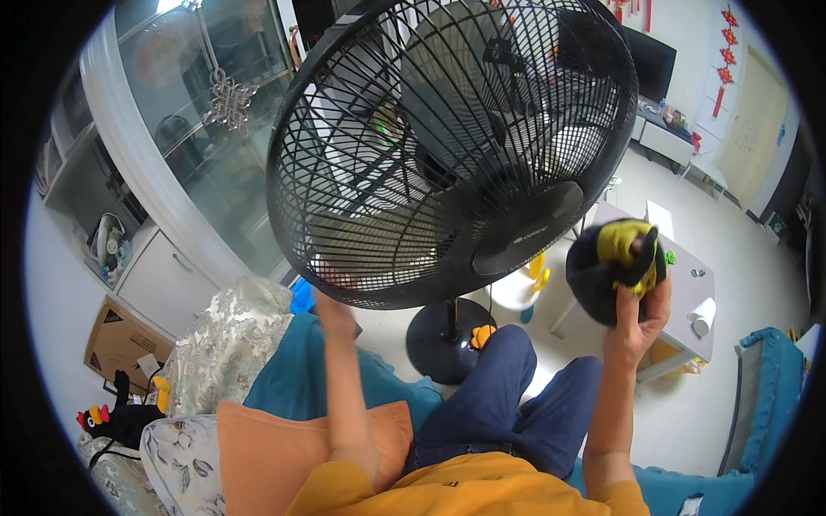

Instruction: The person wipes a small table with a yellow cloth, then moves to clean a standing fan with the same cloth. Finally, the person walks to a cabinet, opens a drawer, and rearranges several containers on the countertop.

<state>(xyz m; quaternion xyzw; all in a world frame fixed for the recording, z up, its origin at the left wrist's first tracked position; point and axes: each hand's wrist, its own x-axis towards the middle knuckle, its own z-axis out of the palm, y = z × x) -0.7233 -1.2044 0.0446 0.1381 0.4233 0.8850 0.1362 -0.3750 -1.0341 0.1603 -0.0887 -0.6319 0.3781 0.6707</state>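
A large black standing fan [452, 155] with a wire grille fills the upper middle, tilted, its round base [448, 342] on the floor before my knees. My left hand [335, 313] is blurred and lies at the lower left edge of the grille; its fingers are partly behind the wires. Raised to the right of the fan, my right hand [639, 309] grips a black and yellow cloth item [613, 267], soft and bunched; its exact kind is unclear. The fan's blades show through the grille.
An orange cushion [284, 451] lies at my left on the sofa, near a black plush toy [122, 416]. A low table [687, 284] with a white cup [702, 316] stands at right. A white round stool with yellow parts [516, 290] is behind the fan. A glass-doored partition [226, 161] stands at left.
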